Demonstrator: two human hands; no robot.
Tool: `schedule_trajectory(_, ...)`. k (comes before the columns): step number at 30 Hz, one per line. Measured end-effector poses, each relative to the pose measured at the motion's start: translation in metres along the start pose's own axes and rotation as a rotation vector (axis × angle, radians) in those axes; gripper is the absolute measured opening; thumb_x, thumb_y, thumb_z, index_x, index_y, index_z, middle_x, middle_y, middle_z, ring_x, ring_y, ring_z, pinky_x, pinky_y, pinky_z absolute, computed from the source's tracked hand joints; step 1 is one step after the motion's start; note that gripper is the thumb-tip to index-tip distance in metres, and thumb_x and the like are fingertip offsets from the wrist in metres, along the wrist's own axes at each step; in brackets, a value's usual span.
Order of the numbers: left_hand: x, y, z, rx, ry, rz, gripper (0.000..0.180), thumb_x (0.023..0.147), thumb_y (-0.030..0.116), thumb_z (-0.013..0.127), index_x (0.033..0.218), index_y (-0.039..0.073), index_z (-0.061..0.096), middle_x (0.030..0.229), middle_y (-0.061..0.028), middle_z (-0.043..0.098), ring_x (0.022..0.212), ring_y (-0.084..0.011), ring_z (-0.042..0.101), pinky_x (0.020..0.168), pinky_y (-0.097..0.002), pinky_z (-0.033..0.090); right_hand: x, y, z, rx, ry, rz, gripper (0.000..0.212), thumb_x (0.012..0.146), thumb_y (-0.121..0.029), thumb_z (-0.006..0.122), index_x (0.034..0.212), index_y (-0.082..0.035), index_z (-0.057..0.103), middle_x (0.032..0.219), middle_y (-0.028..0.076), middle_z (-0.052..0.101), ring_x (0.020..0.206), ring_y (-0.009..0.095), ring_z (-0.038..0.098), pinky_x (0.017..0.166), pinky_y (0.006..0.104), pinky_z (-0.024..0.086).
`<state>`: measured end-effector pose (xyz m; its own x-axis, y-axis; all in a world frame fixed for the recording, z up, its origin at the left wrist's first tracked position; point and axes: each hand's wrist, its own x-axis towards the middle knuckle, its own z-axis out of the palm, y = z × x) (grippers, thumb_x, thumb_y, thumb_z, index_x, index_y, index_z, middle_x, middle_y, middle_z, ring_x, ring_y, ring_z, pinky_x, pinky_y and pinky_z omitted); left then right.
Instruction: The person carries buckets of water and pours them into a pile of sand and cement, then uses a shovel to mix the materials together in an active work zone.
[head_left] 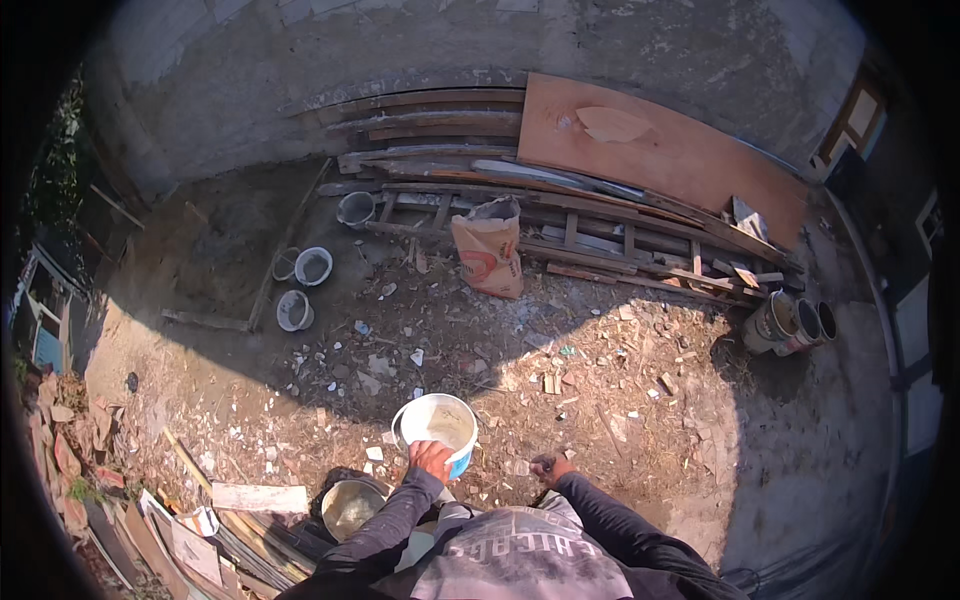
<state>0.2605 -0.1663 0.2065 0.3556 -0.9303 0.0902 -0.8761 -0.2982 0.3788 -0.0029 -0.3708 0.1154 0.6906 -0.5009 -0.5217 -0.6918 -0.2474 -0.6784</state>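
My left hand [431,458] grips the near rim of a white bucket [438,420] with a blue patch on its side. The bucket's open top faces up, and its inside looks pale and bare at the walls. To the right, apart from the bucket, my right hand [551,468] hangs over the rubble with its fingers curled. Whatever may lie inside those fingers is hidden. Close by my left forearm stands another bucket [352,508], pale and dirty inside.
Several buckets [313,266] stand ahead on the left, beside a framed earth patch [215,250]. A torn paper sack [490,250] leans near stacked timber [620,235] and a plywood sheet [660,150]. More buckets [772,325] stand far right. Planks [260,498] lie near left.
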Motion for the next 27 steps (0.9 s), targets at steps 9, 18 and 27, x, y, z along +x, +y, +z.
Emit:
schedule_trajectory(9, 0.147, 0.310, 0.131, -0.042, -0.341, 0.863, 0.025, 0.068, 0.013, 0.068, 0.091, 0.020, 0.062, 0.090, -0.0009, 0.058, 0.102, -0.0212, 0.053, 0.102, -0.0497, 0.027, -0.149, 0.121, -0.148, 1.224, 0.391, 0.641, 0.071, 0.078, -0.053, 0.069, 0.120, 0.002, 0.055, 0.104, 0.020, 0.065, 0.088, 0.028, 0.067, 0.068, 0.0399, 0.058)
schedule_trajectory(18, 0.226, 0.410, 0.132, -0.292, -0.439, 0.875, 0.065, 0.064, 0.022, 0.080, 0.124, 0.022, 0.053, 0.136, -0.0125, 0.038, 0.129, -0.0346, 0.034, 0.106, -0.0487, 0.029, -0.147, 0.196, -0.185, 1.788, 0.901, 0.677, 0.040, 0.087, -0.005, 0.043, 0.126, 0.006, 0.043, 0.110, 0.026, 0.060, 0.084, 0.037, 0.068, 0.063, 0.0433, 0.062)
schedule_trajectory(27, 0.383, 0.308, 0.226, -0.240, -1.060, 0.265, 0.043, 0.078, 0.033, 0.074, 0.112, 0.009, 0.063, 0.109, -0.0128, 0.064, 0.105, -0.0288, 0.060, 0.090, -0.0383, 0.047, -0.142, 0.254, -0.322, 1.521, 1.205, 0.738, 0.040, 0.085, -0.008, 0.049, 0.121, 0.009, 0.044, 0.102, 0.028, 0.060, 0.075, 0.036, 0.068, 0.055, 0.0396, 0.062)
